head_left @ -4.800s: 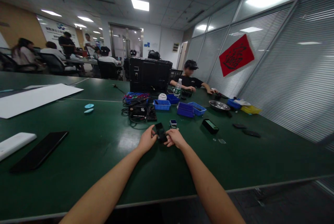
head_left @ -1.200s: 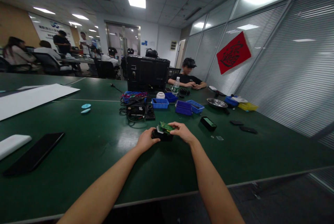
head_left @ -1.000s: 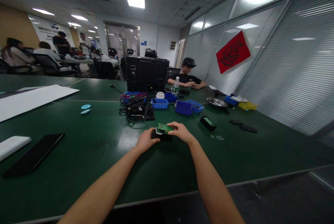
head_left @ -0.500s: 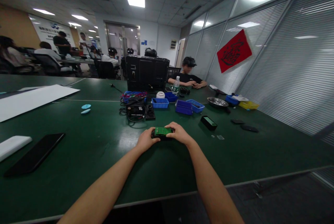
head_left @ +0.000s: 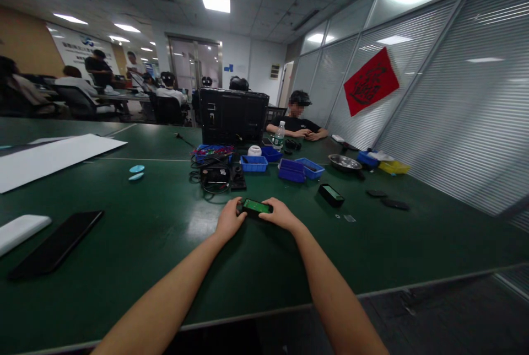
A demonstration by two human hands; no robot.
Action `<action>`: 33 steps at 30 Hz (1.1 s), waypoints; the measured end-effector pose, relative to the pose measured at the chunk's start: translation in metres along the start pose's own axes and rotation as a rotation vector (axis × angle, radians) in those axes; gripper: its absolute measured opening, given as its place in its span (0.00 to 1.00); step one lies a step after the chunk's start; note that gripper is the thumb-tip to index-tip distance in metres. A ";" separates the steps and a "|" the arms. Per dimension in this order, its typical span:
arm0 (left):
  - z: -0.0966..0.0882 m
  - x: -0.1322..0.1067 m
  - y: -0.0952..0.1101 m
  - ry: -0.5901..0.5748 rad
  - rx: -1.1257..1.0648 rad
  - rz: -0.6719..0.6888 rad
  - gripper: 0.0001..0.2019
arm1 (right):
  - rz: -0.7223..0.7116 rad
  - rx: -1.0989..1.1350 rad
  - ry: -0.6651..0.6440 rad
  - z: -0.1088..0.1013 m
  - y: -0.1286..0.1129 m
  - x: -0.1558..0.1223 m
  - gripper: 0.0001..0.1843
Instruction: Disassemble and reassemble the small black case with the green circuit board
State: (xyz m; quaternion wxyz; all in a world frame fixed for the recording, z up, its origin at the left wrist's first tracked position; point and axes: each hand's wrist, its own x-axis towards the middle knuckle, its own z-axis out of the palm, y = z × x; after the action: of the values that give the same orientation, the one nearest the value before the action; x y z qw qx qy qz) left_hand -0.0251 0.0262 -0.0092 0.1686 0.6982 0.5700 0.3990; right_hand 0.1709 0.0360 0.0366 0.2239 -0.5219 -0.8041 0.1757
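Observation:
A small black case with a green circuit board [head_left: 255, 206] in its top lies between my two hands, low over the table. The board sits within the black rim and is tilted slightly down to the right. My left hand [head_left: 230, 219] grips the left end, fingers behind and thumb at the near side. At the right end, my right hand [head_left: 281, 215] is closed on the case, its thumb near the board's edge. A second black case with a pale green top [head_left: 331, 194] lies to the right, near a small clear piece [head_left: 349, 218] and a small ring [head_left: 338, 216].
Ahead lie a black box with cables [head_left: 215, 174], a blue tray [head_left: 253, 164], a baseball [head_left: 254, 150] and a monitor [head_left: 233, 117]. A metal pan [head_left: 344, 162] stands at right. Left are light-blue pieces [head_left: 136, 169] and a black slab [head_left: 58, 242]. A person [head_left: 300, 118] sits opposite.
The circuit board stood raised above the black case and now sits lower inside its rim. The case has turned a little, and my left hand has shifted slightly along its end.

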 end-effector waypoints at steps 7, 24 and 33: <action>0.002 0.002 -0.006 0.013 -0.038 -0.002 0.22 | 0.446 -0.211 0.234 -0.004 0.015 0.004 0.28; -0.001 0.001 0.000 -0.031 -0.013 -0.027 0.21 | 0.245 -0.349 0.263 0.034 -0.020 0.002 0.19; -0.001 0.005 -0.004 0.042 -0.060 -0.042 0.19 | -0.059 -0.530 0.300 0.046 -0.044 -0.003 0.17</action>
State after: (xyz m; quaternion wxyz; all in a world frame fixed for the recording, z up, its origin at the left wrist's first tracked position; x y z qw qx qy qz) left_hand -0.0279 0.0317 -0.0097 0.1856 0.6722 0.5757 0.4269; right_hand 0.1131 0.0138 0.0205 0.2012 -0.5585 -0.7948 -0.1257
